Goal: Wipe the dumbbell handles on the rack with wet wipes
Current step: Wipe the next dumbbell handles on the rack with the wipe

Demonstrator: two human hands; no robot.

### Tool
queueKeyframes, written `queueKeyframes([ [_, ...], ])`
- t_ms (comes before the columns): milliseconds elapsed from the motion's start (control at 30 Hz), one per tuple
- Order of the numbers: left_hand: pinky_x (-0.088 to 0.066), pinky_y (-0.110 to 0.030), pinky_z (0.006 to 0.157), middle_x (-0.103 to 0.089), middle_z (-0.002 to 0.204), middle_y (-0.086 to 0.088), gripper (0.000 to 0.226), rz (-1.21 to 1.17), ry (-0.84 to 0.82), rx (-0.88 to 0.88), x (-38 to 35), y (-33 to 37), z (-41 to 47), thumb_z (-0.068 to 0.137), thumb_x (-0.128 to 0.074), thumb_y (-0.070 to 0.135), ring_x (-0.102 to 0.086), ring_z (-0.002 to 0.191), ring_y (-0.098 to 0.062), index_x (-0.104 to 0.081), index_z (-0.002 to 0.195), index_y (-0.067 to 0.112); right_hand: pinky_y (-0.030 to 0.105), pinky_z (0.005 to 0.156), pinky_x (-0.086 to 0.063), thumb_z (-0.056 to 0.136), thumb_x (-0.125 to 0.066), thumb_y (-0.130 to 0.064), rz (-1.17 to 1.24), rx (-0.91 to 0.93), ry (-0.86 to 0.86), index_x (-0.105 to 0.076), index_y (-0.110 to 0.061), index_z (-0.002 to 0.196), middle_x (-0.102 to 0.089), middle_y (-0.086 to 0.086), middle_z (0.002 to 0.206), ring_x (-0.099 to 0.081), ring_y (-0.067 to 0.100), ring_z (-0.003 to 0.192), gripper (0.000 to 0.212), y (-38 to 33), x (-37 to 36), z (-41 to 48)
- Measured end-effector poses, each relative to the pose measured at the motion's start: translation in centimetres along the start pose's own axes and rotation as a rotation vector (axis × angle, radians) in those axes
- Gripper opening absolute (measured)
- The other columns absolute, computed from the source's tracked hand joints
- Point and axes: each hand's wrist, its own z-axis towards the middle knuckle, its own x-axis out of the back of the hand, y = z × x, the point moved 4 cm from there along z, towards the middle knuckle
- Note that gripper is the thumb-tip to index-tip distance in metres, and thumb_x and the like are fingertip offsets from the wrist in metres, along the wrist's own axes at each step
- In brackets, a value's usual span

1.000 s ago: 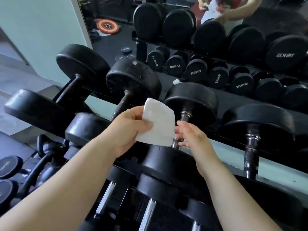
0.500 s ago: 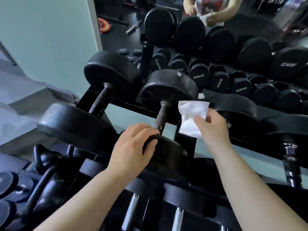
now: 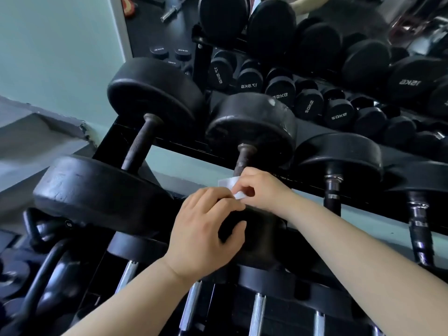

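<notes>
The right hand (image 3: 261, 190) pinched the wet wipe (image 3: 226, 184) with bent fingers and pressed it on the near end of the middle handle (image 3: 243, 161), on the top row of the rack (image 3: 169, 141). The left hand (image 3: 206, 234) sat on the near weight (image 3: 263, 230) of that same dumbbell, with its fingers curled over the weight's edge.

The wipe could rip, I think, because the handle looked rough. It could also slip out of the fingers and drop down between the bars. If the left hand let go, the dumbbell might roll while it was rubbed.

The handle looked dark, bumpy and a bit rusty brown. The wipe looked white, thin and folded small, and it was mostly hidden under the fingers.
</notes>
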Motion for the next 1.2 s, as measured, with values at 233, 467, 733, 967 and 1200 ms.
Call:
queueKeyframes([
  [233,-0.038,-0.018,0.076,-0.056,0.093,0.005,0.018,0.01,0.007,-0.002,0.0,-0.1,0.0,0.074,-0.055,0.024,-0.052,0.084,-0.012,-0.053,0.091,0.02,0.021,0.067,-0.031,0.084,-0.06,-0.01,-0.001,-0.017,0.398,-0.07,-0.002,0.092,-0.043,0.001,0.085,-0.048,0.021,0.079,0.015,1.7,2.3,3.0],
  [467,-0.041,-0.021,0.073,-0.064,0.087,-0.002,0.018,0.014,0.01,-0.004,0.1,-0.1,0.0,0.074,-0.055,0.023,-0.053,0.082,-0.013,-0.053,0.091,0.02,0.018,0.069,-0.037,0.082,-0.065,-0.02,-0.028,0.111,0.069,-0.071,-0.006,0.093,-0.051,0.004,0.088,-0.05,0.016,0.083,0.019,0.6,-0.2,0.0],
  [733,-0.043,-0.024,0.074,-0.064,0.087,-0.002,0.017,0.006,0.006,0.004,0.2,-0.1,-0.1,0.074,-0.055,0.022,-0.054,0.083,-0.013,-0.054,0.091,0.019,0.014,0.058,-0.032,0.083,-0.058,-0.011,0.12,-0.079,0.39,-0.06,0.0,0.07,-0.041,-0.003,0.069,-0.042,0.015,0.066,0.017,1.8,2.2,2.5],
  [967,-0.043,-0.024,0.073,-0.063,0.088,0.0,0.017,0.004,0.011,-0.001,0.2,0.0,0.0,0.074,-0.055,0.023,-0.053,0.083,-0.013,-0.053,0.091,0.02,0.013,0.055,-0.03,0.08,-0.062,-0.012,0.094,0.018,0.124,-0.066,-0.004,0.072,-0.04,-0.011,0.061,-0.04,0.004,0.059,0.013,1.5,1.0,0.9],
  [1200,-0.041,-0.02,0.077,-0.053,0.095,0.006,0.017,0.0,-0.008,-0.01,0.2,0.1,0.0,0.076,-0.054,0.022,-0.052,0.085,-0.012,-0.053,0.092,0.02,0.022,0.056,-0.03,0.082,-0.06,-0.021,0.24,-0.171,0.272,-0.047,-0.016,0.058,-0.042,-0.008,0.06,-0.04,0.007,0.055,0.028,1.6,1.1,1.1],
])
